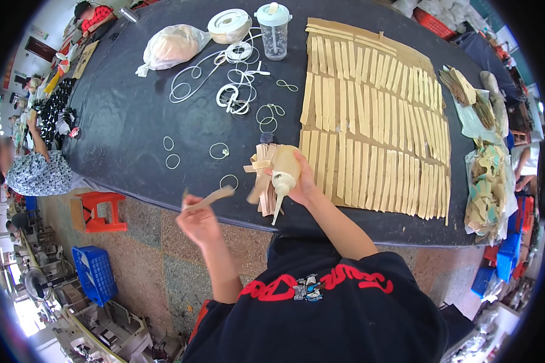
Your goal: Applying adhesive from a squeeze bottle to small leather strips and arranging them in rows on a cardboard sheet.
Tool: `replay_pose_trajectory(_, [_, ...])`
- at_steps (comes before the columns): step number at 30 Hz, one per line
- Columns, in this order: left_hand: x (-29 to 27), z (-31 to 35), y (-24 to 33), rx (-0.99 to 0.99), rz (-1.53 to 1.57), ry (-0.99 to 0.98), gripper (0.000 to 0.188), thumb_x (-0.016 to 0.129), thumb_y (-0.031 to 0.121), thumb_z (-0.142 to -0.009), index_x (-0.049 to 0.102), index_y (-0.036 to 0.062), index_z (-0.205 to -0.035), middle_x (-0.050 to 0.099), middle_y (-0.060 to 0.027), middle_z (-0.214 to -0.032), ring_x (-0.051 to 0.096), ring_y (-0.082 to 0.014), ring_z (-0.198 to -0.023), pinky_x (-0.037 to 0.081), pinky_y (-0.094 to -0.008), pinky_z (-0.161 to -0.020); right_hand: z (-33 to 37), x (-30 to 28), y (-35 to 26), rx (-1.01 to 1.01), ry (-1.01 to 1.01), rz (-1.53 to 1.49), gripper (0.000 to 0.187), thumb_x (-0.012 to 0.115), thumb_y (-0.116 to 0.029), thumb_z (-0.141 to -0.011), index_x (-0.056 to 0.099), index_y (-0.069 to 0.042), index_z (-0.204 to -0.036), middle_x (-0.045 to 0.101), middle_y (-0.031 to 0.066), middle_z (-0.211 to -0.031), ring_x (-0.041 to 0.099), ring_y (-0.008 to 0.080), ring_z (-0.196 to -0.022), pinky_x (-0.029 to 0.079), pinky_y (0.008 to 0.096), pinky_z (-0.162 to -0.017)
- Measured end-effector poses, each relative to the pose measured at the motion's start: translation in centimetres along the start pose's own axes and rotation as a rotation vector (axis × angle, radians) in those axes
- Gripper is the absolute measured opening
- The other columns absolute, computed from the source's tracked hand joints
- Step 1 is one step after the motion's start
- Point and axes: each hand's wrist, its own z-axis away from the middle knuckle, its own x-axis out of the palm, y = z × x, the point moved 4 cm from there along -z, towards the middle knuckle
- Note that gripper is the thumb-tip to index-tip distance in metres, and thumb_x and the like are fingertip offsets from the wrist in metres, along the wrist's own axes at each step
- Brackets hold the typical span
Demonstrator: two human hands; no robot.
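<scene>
My left hand [198, 222] pinches a tan strip [215, 196] at the table's near edge, fingers closed on its end. In my right hand [303, 181] is a cream squeeze bottle [287, 162], tipped so that its long thin nozzle points down toward me. Beside the bottle lies a stack of pinkish-tan strips [266, 193], with a few strips crossing its upper end. A sheet of brown cardboard [333, 27] to the right bears several rows of pale strips [375, 115] laid side by side.
Rubber bands [218, 151] and white cord [194, 81] lie on the dark table [121, 121]. At the back stand a plastic bag [174, 47], a white spool [229, 27] and a lidded cup [274, 33]. Bags of scraps [490, 187] sit far right. A person [33, 163] works at left.
</scene>
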Motion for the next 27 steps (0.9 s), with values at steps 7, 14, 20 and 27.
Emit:
replay_pose_trajectory(7, [3.1, -1.0, 4.8, 0.067, -0.231, -0.167, 0.017, 0.042, -0.010, -0.077, 0.052, 0.0002, -0.087, 0.057, -0.0109, -0.087, 0.056, -0.0161, -0.080, 0.049, -0.0279, -0.073, 1.9, 1.1, -0.3, 0.209, 0.081, 0.228, 0.068, 0.041, -0.060, -0.083, 0.036, -0.011, -0.130, 0.050, 0.0104, -0.121, 0.053, 0.0244, -0.108, 0.045, 0.0401, -0.088])
replay_pose_trajectory(14, [12.4, 1.4, -4.8, -0.538, -0.287, -0.426, 0.033, 0.042, 0.011, -0.089, 0.044, -0.0033, -0.119, 0.054, -0.0103, -0.091, 0.053, -0.0206, -0.085, 0.044, -0.0364, -0.080, 5.0, 2.9, -4.5, 0.077, 0.008, 0.050, 0.071, 0.044, -0.063, -0.081, 0.037, -0.008, -0.126, 0.049, 0.0333, -0.116, 0.056, 0.0390, -0.100, 0.050, 0.0408, -0.080])
replay_pose_trajectory(20, [19.7, 3.2, -8.0, -0.174, -0.844, -0.818, 0.035, 0.032, 0.012, -0.094, 0.046, -0.0086, -0.119, 0.054, -0.0229, -0.115, 0.056, -0.0263, -0.102, 0.043, -0.0385, -0.091, 10.2, 6.4, -12.3, -0.241, -0.026, 0.058, 0.070, 0.033, -0.064, -0.084, 0.047, -0.007, -0.120, 0.054, 0.0289, -0.112, 0.058, 0.0352, -0.097, 0.050, 0.0364, -0.079])
replay_pose_trajectory(27, [23.1, 5.9, -11.4, -0.604, -0.443, -0.841, 0.044, 0.035, 0.026, -0.090, 0.047, -0.0102, -0.112, 0.042, -0.0038, -0.074, 0.037, -0.0125, -0.067, 0.033, -0.0267, -0.061, 15.6, 8.8, -18.1, -0.713, 0.078, 0.113, 0.059, 0.042, -0.058, -0.084, 0.044, -0.007, -0.114, 0.058, 0.0195, -0.088, 0.060, 0.0284, -0.080, 0.050, 0.0401, -0.067])
